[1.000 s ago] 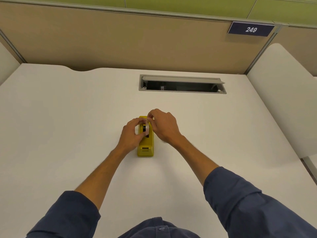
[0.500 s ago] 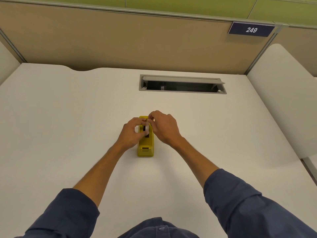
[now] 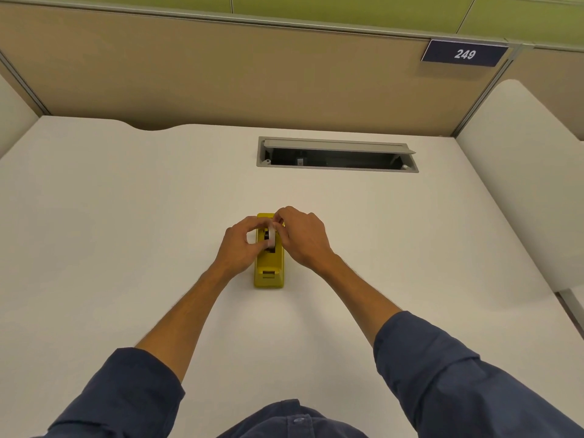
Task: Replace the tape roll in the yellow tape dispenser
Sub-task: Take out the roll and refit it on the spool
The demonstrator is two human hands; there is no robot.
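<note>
At desk centre, yellow dispenser, cutter end at 6 o'clock. Left hand & right hand both pinch tape roll over its cradle; lower it straight, w/ hub aligned.

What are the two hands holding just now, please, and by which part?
Both the left hand and right hand pinch the tape roll by its rim, over the yellow dispenser.
</note>
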